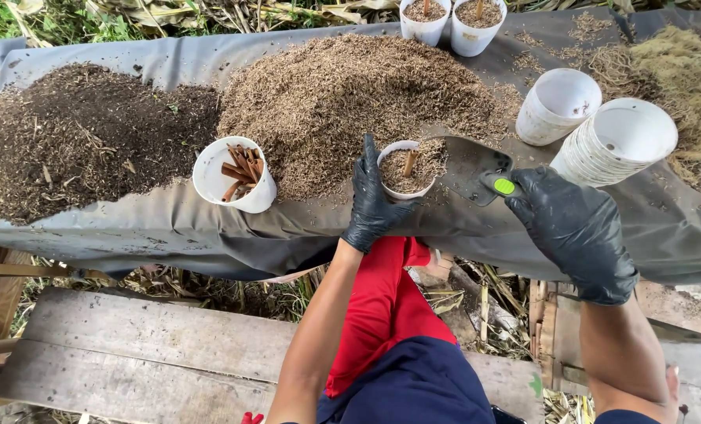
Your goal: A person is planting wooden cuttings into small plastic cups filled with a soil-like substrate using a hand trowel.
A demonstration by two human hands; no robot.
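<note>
My left hand (pixel 372 206), in a black glove, grips a small white cup (pixel 404 169) filled with light brown husk, with a brown stick standing in it. My right hand (pixel 576 229), also in a black glove, holds a dark trowel (pixel 466 166) by its green-tipped handle. The trowel's blade rests against the cup's rim with husk on it. Both sit at the near edge of a large heap of husk (pixel 342 94) on a grey sheet (pixel 209 228).
A white cup of brown sticks (pixel 235 174) stands left of my hands. A dark soil heap (pixel 83 133) lies farther left. Stacked white cups (pixel 613 141) lie on their sides at right, two filled cups (pixel 451 20) stand at the back, and a wooden plank (pixel 162 353) lies below.
</note>
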